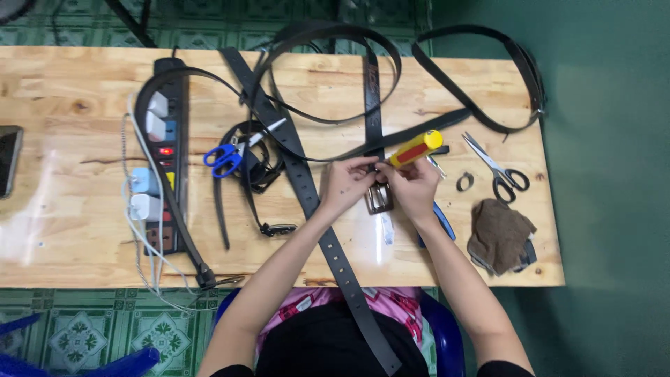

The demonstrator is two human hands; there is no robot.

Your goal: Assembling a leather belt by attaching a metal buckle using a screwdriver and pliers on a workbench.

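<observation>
My right hand (413, 187) grips a screwdriver with a yellow and red handle (417, 148), its tip pointing down-left toward a metal belt buckle (379, 200). My left hand (347, 183) pinches the black belt strap (372, 91) just above that buckle. A second black belt with punched holes (333, 250) runs diagonally under my left forearm, from the table's far side down to my lap. Both hands meet over the buckle near the middle of the wooden table (70, 209).
A black power strip (166, 153) with white plugs and cables lies at the left. Blue-handled scissors (227, 156) lie left of my hands, black-handled scissors (499, 171) and a brown cloth (501, 234) at the right. More black belts (481, 112) loop across the far side. A phone (8, 157) sits at the left edge.
</observation>
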